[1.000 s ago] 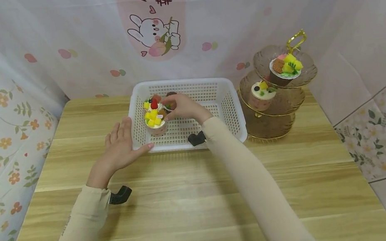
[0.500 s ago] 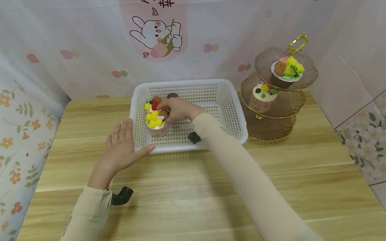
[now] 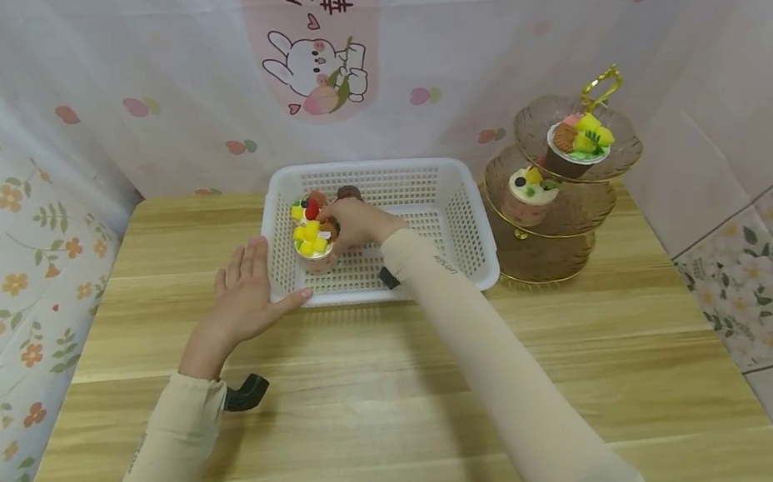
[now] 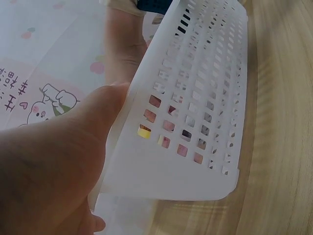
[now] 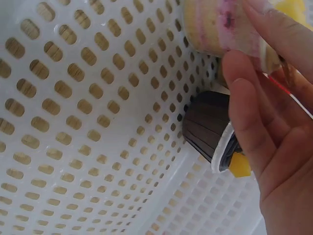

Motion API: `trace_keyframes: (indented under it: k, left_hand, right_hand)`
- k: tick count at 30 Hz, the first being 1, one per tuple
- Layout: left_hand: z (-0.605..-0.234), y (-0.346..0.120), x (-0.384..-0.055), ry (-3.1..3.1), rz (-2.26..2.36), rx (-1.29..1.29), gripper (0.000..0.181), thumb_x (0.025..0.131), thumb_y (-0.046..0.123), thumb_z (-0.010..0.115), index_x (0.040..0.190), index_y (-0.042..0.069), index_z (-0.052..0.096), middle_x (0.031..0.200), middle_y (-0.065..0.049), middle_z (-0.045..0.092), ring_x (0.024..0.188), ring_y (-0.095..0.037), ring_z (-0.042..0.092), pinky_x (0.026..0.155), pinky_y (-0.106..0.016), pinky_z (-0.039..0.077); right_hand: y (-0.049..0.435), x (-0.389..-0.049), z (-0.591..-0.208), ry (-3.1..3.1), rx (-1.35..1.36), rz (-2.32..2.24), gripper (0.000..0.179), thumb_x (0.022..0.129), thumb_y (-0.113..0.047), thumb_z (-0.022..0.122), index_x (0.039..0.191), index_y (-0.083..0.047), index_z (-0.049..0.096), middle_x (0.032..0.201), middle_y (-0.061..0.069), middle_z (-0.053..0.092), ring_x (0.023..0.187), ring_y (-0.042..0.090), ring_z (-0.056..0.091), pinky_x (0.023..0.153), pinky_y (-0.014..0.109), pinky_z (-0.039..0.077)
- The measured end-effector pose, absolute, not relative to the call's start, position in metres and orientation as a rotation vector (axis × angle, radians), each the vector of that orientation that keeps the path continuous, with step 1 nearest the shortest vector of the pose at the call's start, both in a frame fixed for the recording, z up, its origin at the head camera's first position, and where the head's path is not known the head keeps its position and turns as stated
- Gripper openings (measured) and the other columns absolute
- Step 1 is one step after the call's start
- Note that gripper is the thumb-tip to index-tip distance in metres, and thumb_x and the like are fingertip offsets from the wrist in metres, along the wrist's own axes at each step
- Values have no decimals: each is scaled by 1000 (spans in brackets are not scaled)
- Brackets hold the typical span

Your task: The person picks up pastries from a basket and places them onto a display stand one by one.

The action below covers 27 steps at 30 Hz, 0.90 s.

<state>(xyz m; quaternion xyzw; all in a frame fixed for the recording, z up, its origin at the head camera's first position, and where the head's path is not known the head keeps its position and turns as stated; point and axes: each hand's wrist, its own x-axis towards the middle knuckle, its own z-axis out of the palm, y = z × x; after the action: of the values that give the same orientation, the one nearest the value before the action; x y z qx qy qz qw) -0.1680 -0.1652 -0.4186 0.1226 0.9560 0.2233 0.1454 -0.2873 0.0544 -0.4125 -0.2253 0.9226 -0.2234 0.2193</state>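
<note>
My right hand [image 3: 357,222] reaches into a white perforated plastic basket [image 3: 471,261]. Its thumb and fingers grip the side of a clear dessert cup [image 5: 212,24] with pink and cream layers. Yellow fruit cubes [image 3: 310,240] and a round biscuit top this cup. Just behind it shows another dessert with a red strawberry [image 3: 312,210]. A dark brown pleated cup [image 5: 208,122] with a white rim lies tilted beside my fingers in the right wrist view. My left hand [image 3: 242,302] rests at the basket's front left corner, fingers straight, thumb along the rim.
Right of the basket stands a three-tier stand [image 3: 549,259] with gold rims. A brown fruit-topped cup [image 3: 573,152] sits on its top tier, a pink layered cup [image 3: 528,206] on the middle one. The wooden table [image 3: 383,410] meets a curtain behind.
My right hand has shifted slightly forward and left, its fingers closing around the yellow-topped dessert cup. The left hand keeps its place on the basket.
</note>
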Motion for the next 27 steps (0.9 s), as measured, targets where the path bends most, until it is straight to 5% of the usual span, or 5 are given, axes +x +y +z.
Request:
trace_keyframes:
  k: [4, 8, 15, 22, 27]
  left_hand:
    - [-419, -165, -168, 2755, 646, 356, 117, 88, 74, 49, 157, 3, -13, 166, -23, -9, 153, -47, -9, 115, -74, -3]
    - [-419, -165, -168, 2753, 646, 357, 117, 88, 74, 49, 157, 3, -14, 166, -24, -9, 153, -47, -9, 115, -75, -2]
    - [-420, -165, -169, 2754, 642, 360, 118, 88, 74, 50, 157, 3, -14, 166, -24, -9, 153, -47, -10, 115, -74, -2]
    - [-419, -165, -168, 2753, 653, 362, 118, 88, 74, 50, 157, 3, -14, 166, -24, -9, 153, -47, -10, 115, -75, -2]
    - [-419, -165, -168, 2749, 675, 358, 117, 88, 72, 51, 157, 3, -14, 166, -24, -9, 153, -47, -10, 115, -75, -2]
  right_hand:
    - [54, -287, -413, 2552, -620, -631, 73, 78, -23, 85, 143, -12, 53, 140, 7, 59, 66, 14, 60, 67, 26, 57]
    - [55, -287, -415, 2562, -626, -660, 70, 78, -22, 85, 140, -12, 55, 137, 8, 61, 59, 9, 56, 59, 20, 53]
    - [63, -286, -416, 2523, -583, -836, 66, 77, -22, 86, 136, -11, 59, 131, 9, 63, 63, 16, 62, 66, 31, 60]
    - [77, -286, -411, 2517, -539, -1084, 47, 77, -25, 86, 120, -13, 69, 124, 5, 66, 89, 18, 63, 78, 39, 61]
    - [86, -282, -403, 2555, -522, -1259, 46, 77, -29, 86, 117, -13, 70, 123, 8, 68, 92, 19, 64, 75, 45, 61]
